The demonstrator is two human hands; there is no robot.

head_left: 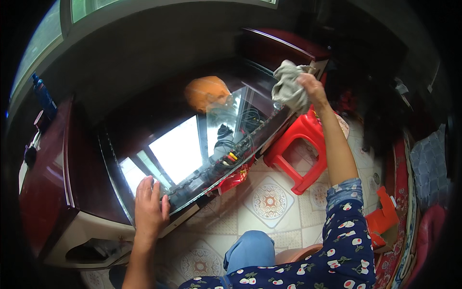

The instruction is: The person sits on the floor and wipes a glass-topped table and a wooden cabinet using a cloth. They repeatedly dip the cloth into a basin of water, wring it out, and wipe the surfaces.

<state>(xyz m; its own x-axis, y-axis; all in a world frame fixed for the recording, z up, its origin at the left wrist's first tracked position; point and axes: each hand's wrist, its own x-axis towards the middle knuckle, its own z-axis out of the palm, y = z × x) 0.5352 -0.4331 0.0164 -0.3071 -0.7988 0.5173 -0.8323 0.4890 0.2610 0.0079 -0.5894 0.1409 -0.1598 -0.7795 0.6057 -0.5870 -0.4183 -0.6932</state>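
- The right hand (313, 86) is clutching a crumpled grey cloth (290, 88), fingers curled tight into it, and is pressing it against the far end of the glass top (180, 149), up at about one o'clock in the view.
- The left hand (149, 204) is lying flat with fingers spread on the near edge of the glass top, at about seven o'clock, gripping nothing.
- The glass top is mirroring a bright window, and is showing a tangle of dark cables (226, 144) with coloured plugs lying on the shelf beneath it.
- An orange rounded object (208, 94) is sitting on the dark cabinet surface at twelve o'clock, just left of the cloth and apart from it.
- A red plastic stool (298, 149) is standing on the patterned tile floor (269, 202) under the outstretched right forearm, at about three o'clock from the glass.
- A red shiny packet (234, 179) is hanging or lying below the glass edge at six o'clock; which of the two I cannot tell.
- A blue bottle (42, 94) is standing on the ledge at ten o'clock, well apart from both hands.
- A small orange-red box-like thing (382, 219) is lying on the floor at four o'clock, beside the flowered sleeve (344, 236).
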